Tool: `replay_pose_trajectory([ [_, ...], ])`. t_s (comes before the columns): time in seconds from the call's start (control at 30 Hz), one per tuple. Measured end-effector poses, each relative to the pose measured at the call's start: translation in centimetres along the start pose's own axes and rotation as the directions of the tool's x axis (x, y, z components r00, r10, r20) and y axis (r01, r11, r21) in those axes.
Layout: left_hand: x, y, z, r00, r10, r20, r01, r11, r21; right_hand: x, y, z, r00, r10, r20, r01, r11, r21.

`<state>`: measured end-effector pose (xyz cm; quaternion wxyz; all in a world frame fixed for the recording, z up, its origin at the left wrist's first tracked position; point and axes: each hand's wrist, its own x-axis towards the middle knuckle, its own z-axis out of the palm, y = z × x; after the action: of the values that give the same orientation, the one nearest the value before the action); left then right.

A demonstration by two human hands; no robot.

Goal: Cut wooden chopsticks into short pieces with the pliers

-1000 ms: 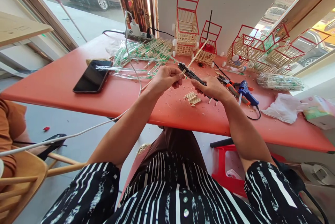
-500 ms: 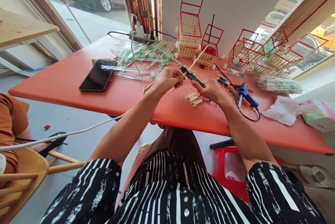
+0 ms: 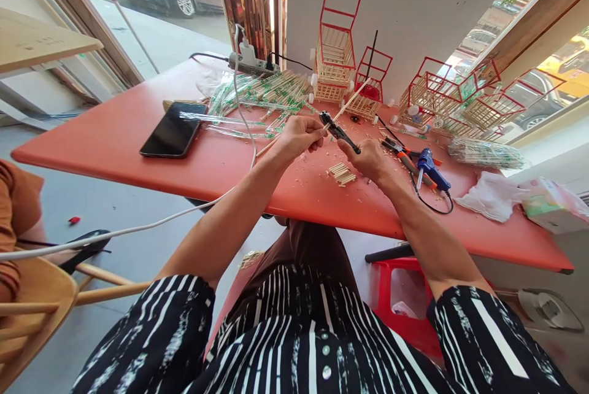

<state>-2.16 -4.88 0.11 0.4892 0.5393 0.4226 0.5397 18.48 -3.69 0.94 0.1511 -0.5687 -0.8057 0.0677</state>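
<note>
My left hand (image 3: pixel 298 135) pinches a thin wooden stick (image 3: pixel 350 102) that slants up toward the back of the red table (image 3: pixel 115 136). My right hand (image 3: pixel 368 158) grips black cutting pliers (image 3: pixel 338 131), whose jaws sit on the stick just beyond my left fingers. A small pile of cut stick pieces (image 3: pixel 341 173) lies on the table below the two hands, amid wood chips.
A black phone (image 3: pixel 174 130), wrapped stick bundles (image 3: pixel 257 96), a power strip (image 3: pixel 251 62) with a white cable, a blue glue gun (image 3: pixel 431 167), orange-handled pliers (image 3: pixel 405 151), stick-built carts (image 3: pixel 335 59), white cloth (image 3: pixel 490 196). Another person's arm at the left edge (image 3: pixel 11 216).
Both hands have drifted slightly farther from me with the stick and the pliers; the camera view has shifted a little. Grips are unchanged.
</note>
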Motion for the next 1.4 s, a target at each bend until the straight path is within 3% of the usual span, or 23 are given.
replay_pose_trajectory([
  [0.33,0.4,-0.4,0.3,0.999,0.026,-0.043,-0.026,1.0,0.004,0.1,0.3,0.4,0.999,-0.029,-0.039,0.03,0.999,0.04],
  [0.77,0.6,-1.0,0.0,0.994,0.096,-0.042,-0.093,0.993,0.073,0.6,1.0,0.5,0.997,-0.069,0.019,0.068,0.995,0.069],
  [1.4,1.1,-1.6,0.2,0.987,0.149,-0.06,-0.151,0.988,-0.039,0.4,0.0,0.9,0.996,-0.051,-0.076,0.045,0.996,-0.083],
])
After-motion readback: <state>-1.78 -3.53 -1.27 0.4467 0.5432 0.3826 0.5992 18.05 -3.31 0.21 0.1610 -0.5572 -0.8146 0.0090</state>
